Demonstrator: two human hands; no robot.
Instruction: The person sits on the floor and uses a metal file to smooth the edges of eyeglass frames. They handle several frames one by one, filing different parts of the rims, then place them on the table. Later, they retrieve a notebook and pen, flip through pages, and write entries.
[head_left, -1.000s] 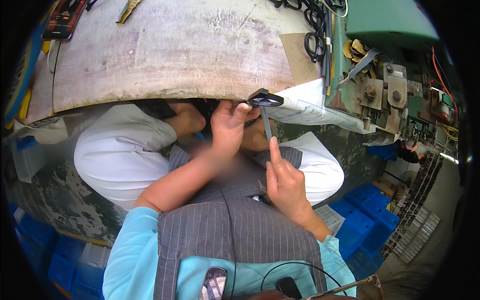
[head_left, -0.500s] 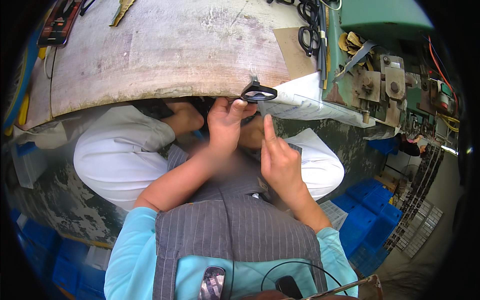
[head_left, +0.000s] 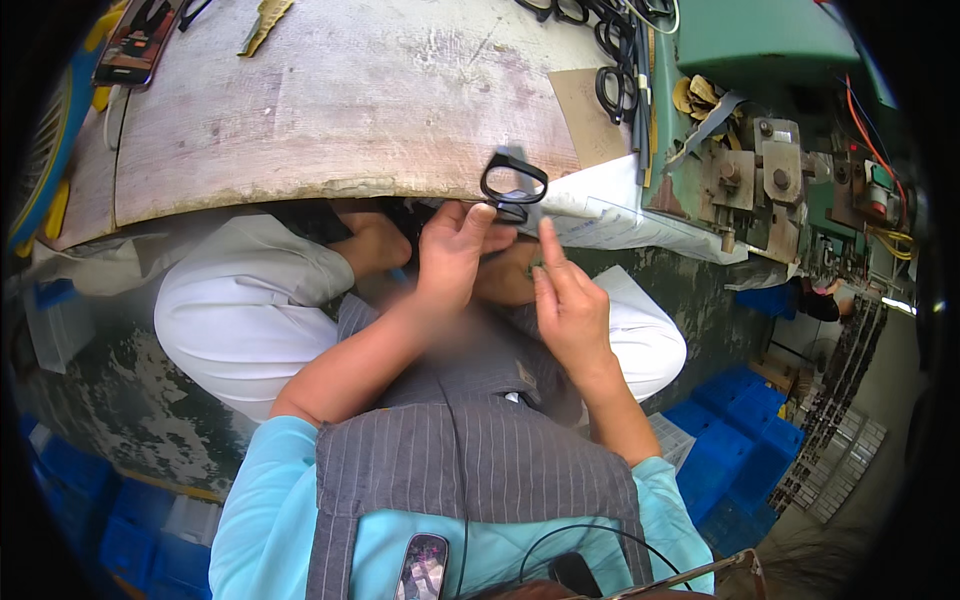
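At the table's front edge my left hand (head_left: pixel 458 245) grips a black eyeglass frame (head_left: pixel 484 184) between thumb and fingers. One rim is tilted up over the tabletop, with the other below it near my fingertips. My right hand (head_left: pixel 573 310) is closed, its index finger stretched up along a narrow, flat grey file-like strip (head_left: pixel 533 212). The strip passes through the frame's upper opening and is smeared by motion, so its exact kind is unclear. My fingers hide its lower end.
More black eyeglass frames (head_left: pixel 615 92) lie at the table's far right, beside a brown card (head_left: pixel 590 115) and white paper (head_left: pixel 600 200). A green machine with metal clamps (head_left: pixel 760 175) stands right. A phone (head_left: pixel 138 42) lies far left, near a blue-rimmed fan (head_left: pixel 50 140).
The eyeglass frame has tipped up, showing its second rim below. My right hand has shifted slightly right with the strip. My left hand stays nearly in place.
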